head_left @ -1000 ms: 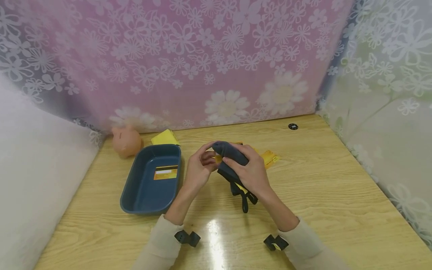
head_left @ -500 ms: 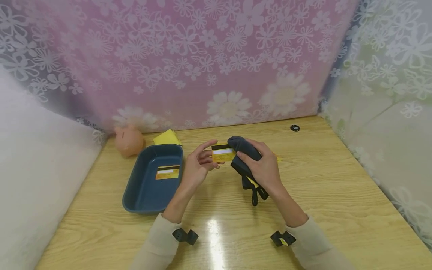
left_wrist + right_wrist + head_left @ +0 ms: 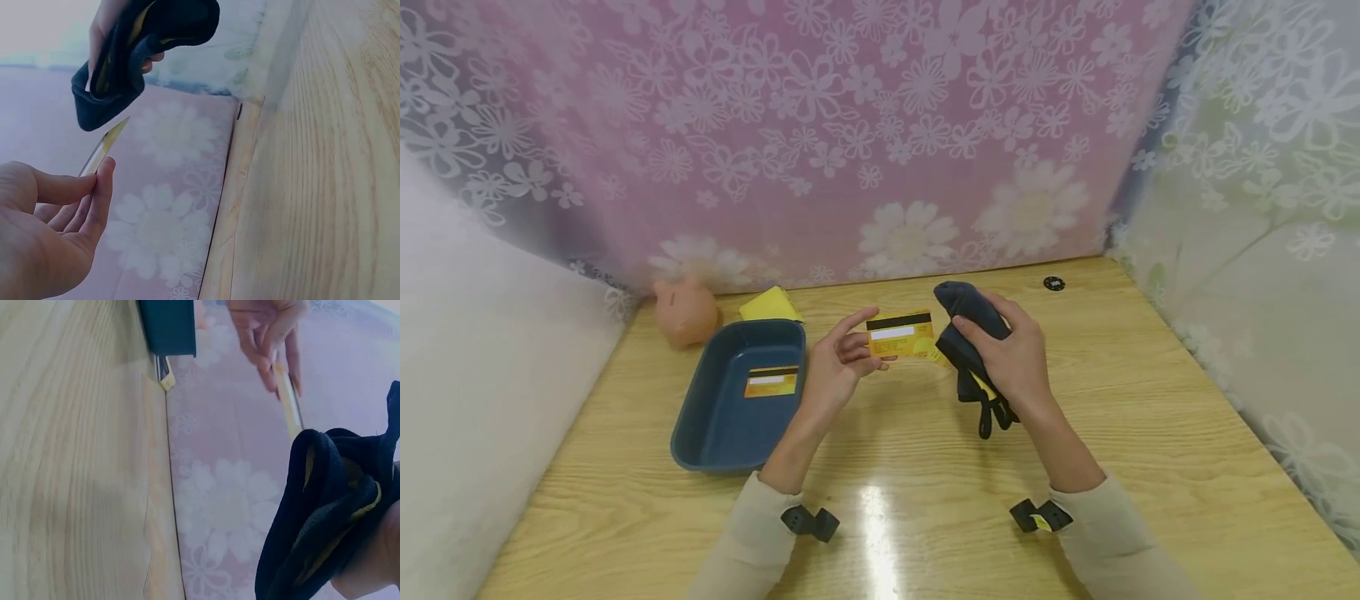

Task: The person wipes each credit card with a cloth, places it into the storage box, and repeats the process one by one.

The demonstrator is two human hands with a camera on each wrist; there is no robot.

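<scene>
My left hand (image 3: 838,367) pinches a yellow bank card (image 3: 898,346) between thumb and fingers, its black stripe and white signature strip toward me. In the left wrist view the card (image 3: 103,147) is seen nearly edge-on, just below the mouth of a dark navy drawstring pouch (image 3: 112,94). My right hand (image 3: 1018,358) grips that pouch (image 3: 966,308), bunched up, with black cord loops (image 3: 988,417) hanging underneath. Yellow shows inside its folds in the right wrist view. Another yellow edge (image 3: 939,357) peeks out between card and pouch.
To the left stands a blue tub (image 3: 737,433) with a similar yellow card (image 3: 771,382) in it. Behind it are a pink piggy bank (image 3: 687,312) and a folded yellow item (image 3: 772,305). A black poker chip (image 3: 1055,283) lies at the back right.
The bank card has come out from the pouch in my left hand. My right hand has moved right and slightly up with the pouch, apart from the card.
</scene>
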